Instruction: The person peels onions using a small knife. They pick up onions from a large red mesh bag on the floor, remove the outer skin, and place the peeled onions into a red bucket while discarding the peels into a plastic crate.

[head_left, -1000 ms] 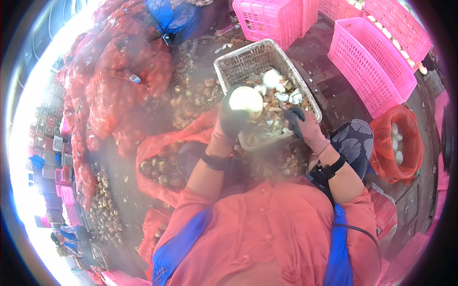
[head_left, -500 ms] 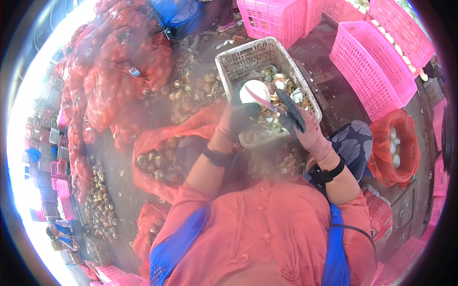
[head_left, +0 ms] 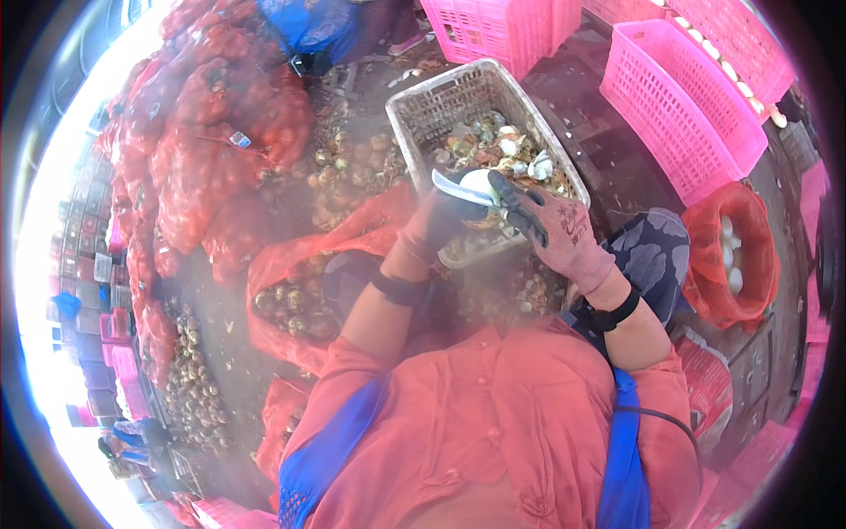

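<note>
Over a dirty white plastic crate, my left hand, in a dark-palmed glove, is closed around a peeled white onion. My right hand, in a pink glove with dark fingers, grips a knife whose blade lies across the onion and points left. Its handle is hidden in my fingers. Onion skins and scraps fill much of the crate's bottom. By my left forearm lies a slack red mesh sack with unpeeled onions in it.
Bulging red mesh sacks are piled at the left, with loose onions nearer. Pink crates stand at the far right. A red mesh bag holding peeled onions is beside my right knee. Another person's blue clothing shows at the top.
The onion has turned and sits lower in my left hand. My right hand has rolled to show its back, and the knife blade has swung across to the onion's left side.
</note>
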